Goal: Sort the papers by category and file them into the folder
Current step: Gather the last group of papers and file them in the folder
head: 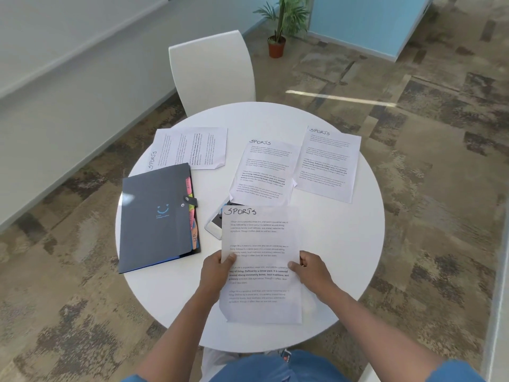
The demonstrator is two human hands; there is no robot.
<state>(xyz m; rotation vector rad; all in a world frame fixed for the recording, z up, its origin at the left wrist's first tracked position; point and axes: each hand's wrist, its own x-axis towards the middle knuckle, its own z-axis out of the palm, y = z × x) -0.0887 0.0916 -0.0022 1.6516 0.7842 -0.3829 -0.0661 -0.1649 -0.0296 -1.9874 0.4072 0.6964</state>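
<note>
I hold a printed sheet headed "SPORTS" (260, 238) above the round white table (344, 244). My left hand (216, 271) pinches its left edge, thumb on top. My right hand (311, 270) pinches its right edge the same way. A dark grey folder (155, 216) with coloured tabs and a snap strap lies shut on the table's left. Three more "SPORTS" sheets lie flat: one sideways behind the folder (192, 147), one in the middle (263, 172), one at the far right (327, 164).
A phone in a pale case (214, 224) lies partly under the held sheet, beside the folder. A white chair (213, 70) stands at the table's far side. A potted plant (276, 45) stands on the patterned carpet beyond.
</note>
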